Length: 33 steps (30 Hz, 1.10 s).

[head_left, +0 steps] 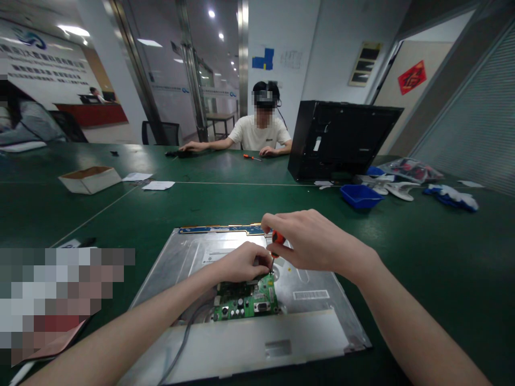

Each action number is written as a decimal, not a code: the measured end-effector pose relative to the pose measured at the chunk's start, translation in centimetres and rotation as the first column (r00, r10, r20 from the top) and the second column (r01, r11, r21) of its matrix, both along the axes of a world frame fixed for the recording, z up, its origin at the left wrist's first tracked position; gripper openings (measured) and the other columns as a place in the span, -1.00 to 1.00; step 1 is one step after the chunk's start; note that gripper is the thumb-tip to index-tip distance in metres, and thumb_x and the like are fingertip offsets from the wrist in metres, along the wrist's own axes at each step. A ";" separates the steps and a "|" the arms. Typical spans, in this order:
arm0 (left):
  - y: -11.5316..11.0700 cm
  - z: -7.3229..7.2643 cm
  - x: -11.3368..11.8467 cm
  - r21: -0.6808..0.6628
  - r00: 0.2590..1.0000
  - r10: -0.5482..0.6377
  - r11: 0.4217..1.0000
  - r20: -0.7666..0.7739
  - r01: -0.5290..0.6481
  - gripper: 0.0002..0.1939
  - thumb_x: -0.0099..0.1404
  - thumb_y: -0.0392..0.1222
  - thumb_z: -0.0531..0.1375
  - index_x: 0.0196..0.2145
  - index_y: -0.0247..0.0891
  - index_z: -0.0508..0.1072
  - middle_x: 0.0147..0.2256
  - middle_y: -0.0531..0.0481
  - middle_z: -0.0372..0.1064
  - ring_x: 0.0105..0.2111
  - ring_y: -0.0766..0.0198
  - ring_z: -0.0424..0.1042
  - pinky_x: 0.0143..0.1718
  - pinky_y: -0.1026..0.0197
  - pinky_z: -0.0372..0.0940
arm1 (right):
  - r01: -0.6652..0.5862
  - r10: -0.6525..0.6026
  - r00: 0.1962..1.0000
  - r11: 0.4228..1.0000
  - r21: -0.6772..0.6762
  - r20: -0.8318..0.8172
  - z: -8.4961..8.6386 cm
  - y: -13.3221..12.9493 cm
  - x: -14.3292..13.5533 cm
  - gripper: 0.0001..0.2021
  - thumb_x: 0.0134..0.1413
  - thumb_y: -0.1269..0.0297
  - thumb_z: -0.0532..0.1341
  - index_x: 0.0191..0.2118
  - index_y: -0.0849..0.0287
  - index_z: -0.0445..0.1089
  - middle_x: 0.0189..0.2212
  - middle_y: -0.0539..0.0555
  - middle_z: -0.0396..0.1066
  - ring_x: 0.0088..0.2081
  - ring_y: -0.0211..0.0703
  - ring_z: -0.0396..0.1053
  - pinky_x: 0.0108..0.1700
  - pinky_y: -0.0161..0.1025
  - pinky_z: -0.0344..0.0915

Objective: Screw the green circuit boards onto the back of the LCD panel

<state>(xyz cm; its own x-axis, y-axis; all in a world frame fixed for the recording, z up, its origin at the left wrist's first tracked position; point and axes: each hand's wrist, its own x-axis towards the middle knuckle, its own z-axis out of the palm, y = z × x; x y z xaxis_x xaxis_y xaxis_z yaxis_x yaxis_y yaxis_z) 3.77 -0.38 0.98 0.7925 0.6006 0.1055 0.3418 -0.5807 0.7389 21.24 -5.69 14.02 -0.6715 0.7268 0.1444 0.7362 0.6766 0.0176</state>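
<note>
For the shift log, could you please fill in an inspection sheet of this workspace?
Surface: green table.
Job's things: metal panel lying flat; green board on it; orange screwdriver upright at the board's edge.
Clutter: cardboard box, blue tray, black casing, papers.
Grips: left hand on the board; right hand shut on the screwdriver.
Cables: grey cable from the board.
Surroundings: a person seated opposite.

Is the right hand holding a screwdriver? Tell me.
Yes, the right hand grips an orange-handled screwdriver above the green board.
</note>
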 end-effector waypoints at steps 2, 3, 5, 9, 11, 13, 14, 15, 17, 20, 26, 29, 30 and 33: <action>0.0 0.0 0.0 -0.001 1.000 -0.003 1.000 -0.011 0.003 -0.85 0.09 -0.46 0.20 -0.37 -0.35 0.53 -0.40 -0.01 0.50 -0.37 0.24 0.44 -0.32 0.30 0.28 | 0.018 -0.018 0.999 1.000 0.022 0.032 -0.1 0.1 0.0 -0.87 0.16 0.25 0.13 -0.18 0.12 0.25 -0.36 0.00 0.46 -0.41 -0.19 0.35 -0.48 -0.27 -0.10; 0.0 0.0 0.0 0.000 1.000 -0.007 1.000 -0.015 0.007 -0.84 0.09 -0.46 0.20 -0.37 -0.35 0.54 -0.40 -0.01 0.50 -0.37 0.23 0.45 -0.32 0.30 0.28 | 0.014 -0.015 0.999 1.000 0.024 0.038 -0.1 0.0 0.0 -0.87 0.15 0.24 0.14 -0.19 0.12 0.25 -0.37 0.00 0.46 -0.42 -0.19 0.35 -0.48 -0.27 -0.10; 0.1 -0.1 -0.1 0.014 1.000 -0.012 1.000 -0.015 0.012 -0.84 0.09 -0.46 0.19 -0.37 -0.35 0.54 -0.40 -0.01 0.51 -0.36 0.22 0.45 -0.32 0.30 0.28 | -0.009 0.009 1.000 1.000 0.010 0.026 0.0 -0.1 0.0 -0.85 0.14 0.23 0.15 -0.19 0.13 0.24 -0.35 0.01 0.45 -0.41 -0.19 0.34 -0.48 -0.26 -0.09; 0.1 -0.3 -0.1 0.025 1.000 -0.010 1.000 -0.005 0.011 -0.80 0.09 -0.45 0.18 -0.33 -0.35 0.55 -0.37 -0.02 0.52 -0.34 0.21 0.45 -0.31 0.29 0.29 | -0.042 0.042 0.999 0.999 -0.013 -0.023 0.1 -0.3 0.1 -0.86 0.11 0.31 0.12 -0.18 0.14 0.23 -0.30 0.02 0.44 -0.42 -0.22 0.31 -0.48 -0.26 -0.07; 0.1 -0.2 -0.1 0.016 1.000 -0.015 1.000 0.002 0.015 -0.78 0.09 -0.46 0.18 -0.30 -0.36 0.55 -0.35 -0.03 0.52 -0.34 0.21 0.45 -0.29 0.28 0.29 | -0.046 0.045 0.999 0.999 -0.005 -0.028 0.0 -0.2 0.2 -0.86 0.10 0.33 0.10 -0.19 0.14 0.23 -0.30 0.01 0.43 -0.42 -0.23 0.30 -0.48 -0.26 -0.08; 0.1 -0.2 -0.1 0.017 1.000 -0.022 1.000 0.006 0.021 -0.77 0.08 -0.47 0.17 -0.30 -0.37 0.55 -0.35 -0.04 0.52 -0.34 0.21 0.45 -0.29 0.28 0.29 | -0.037 0.037 0.999 0.999 0.003 -0.020 -0.1 0.0 0.2 -0.89 0.12 0.33 0.10 -0.20 0.13 0.23 -0.32 0.00 0.43 -0.42 -0.23 0.30 -0.49 -0.26 -0.08; 0.1 -0.2 -0.1 0.018 1.000 -0.024 1.000 0.004 0.024 -0.78 0.09 -0.46 0.17 -0.31 -0.37 0.55 -0.36 -0.05 0.52 -0.35 0.22 0.45 -0.30 0.28 0.29 | -0.027 0.027 1.000 1.000 0.006 -0.011 -0.2 0.1 0.2 -0.90 0.13 0.31 0.11 -0.21 0.13 0.23 -0.33 0.00 0.44 -0.42 -0.23 0.30 -0.49 -0.27 -0.08; 0.1 -0.2 -0.1 0.018 1.000 -0.027 0.999 -0.001 0.027 -0.80 0.09 -0.46 0.17 -0.32 -0.37 0.54 -0.37 -0.04 0.51 -0.36 0.22 0.44 -0.31 0.29 0.29 | -0.013 0.013 1.000 1.000 0.010 0.002 -0.2 0.2 0.1 -0.91 0.14 0.30 0.12 -0.22 0.12 0.23 -0.36 0.00 0.44 -0.43 -0.23 0.30 -0.48 -0.27 -0.09; 0.1 -0.2 -0.1 0.017 1.000 -0.030 0.999 -0.010 0.030 -0.82 0.10 -0.45 0.16 -0.35 -0.37 0.53 -0.40 -0.04 0.50 -0.38 0.23 0.44 -0.33 0.30 0.28 | 0.014 -0.015 0.999 1.000 0.016 0.031 -0.2 0.2 0.1 -0.91 0.14 0.26 0.14 -0.24 0.11 0.24 -0.41 -0.01 0.44 -0.45 -0.23 0.30 -0.49 -0.27 -0.10; 0.2 -0.1 -0.1 0.013 0.999 -0.029 1.000 -0.016 0.029 -0.82 0.10 -0.45 0.16 -0.35 -0.35 0.53 -0.40 -0.01 0.50 -0.38 0.24 0.44 -0.33 0.31 0.28 | 0.018 -0.018 0.999 1.000 0.000 0.040 0.0 0.0 0.2 -0.89 0.14 0.22 0.15 -0.24 0.12 0.25 -0.44 0.00 0.44 -0.46 -0.23 0.30 -0.48 -0.27 -0.08; 0.0 0.2 -0.1 0.000 0.999 -0.018 1.000 -0.026 0.018 -0.80 0.10 -0.43 0.18 -0.31 -0.35 0.55 -0.34 -0.03 0.52 -0.34 0.21 0.45 -0.30 0.28 0.29 | -0.045 0.044 0.999 0.997 -0.062 -0.024 0.4 -0.5 0.2 -0.87 0.09 0.36 0.11 -0.20 0.15 0.27 -0.32 0.04 0.45 -0.40 -0.22 0.32 -0.46 -0.27 -0.04; 0.1 0.3 -0.1 0.002 0.999 -0.017 1.000 -0.030 0.017 -0.78 0.10 -0.44 0.18 -0.29 -0.35 0.55 -0.32 -0.05 0.53 -0.31 0.19 0.45 -0.26 0.26 0.30 | -0.045 0.044 0.999 0.998 -0.051 -0.013 0.4 -0.4 0.1 -0.91 0.11 0.35 0.10 -0.24 0.14 0.27 -0.33 0.03 0.45 -0.42 -0.22 0.31 -0.47 -0.27 -0.06; 0.1 0.3 -0.1 0.005 0.999 -0.016 1.000 -0.034 0.017 -0.78 0.10 -0.44 0.18 -0.29 -0.35 0.56 -0.33 -0.05 0.53 -0.30 0.18 0.46 -0.25 0.25 0.30 | -0.043 0.042 0.999 0.998 -0.040 -0.008 0.3 -0.3 0.1 -0.93 0.12 0.34 0.10 -0.25 0.14 0.27 -0.34 0.02 0.45 -0.42 -0.22 0.31 -0.47 -0.27 -0.06; 0.2 0.2 -0.1 0.009 0.999 -0.021 1.000 -0.043 0.022 -0.78 0.10 -0.45 0.17 -0.30 -0.34 0.56 -0.33 -0.04 0.53 -0.29 0.18 0.46 -0.23 0.25 0.30 | -0.036 0.036 0.999 0.999 -0.015 0.013 0.2 -0.2 0.2 -0.95 0.12 0.33 0.13 -0.26 0.12 0.27 -0.37 0.01 0.46 -0.42 -0.22 0.32 -0.46 -0.28 -0.08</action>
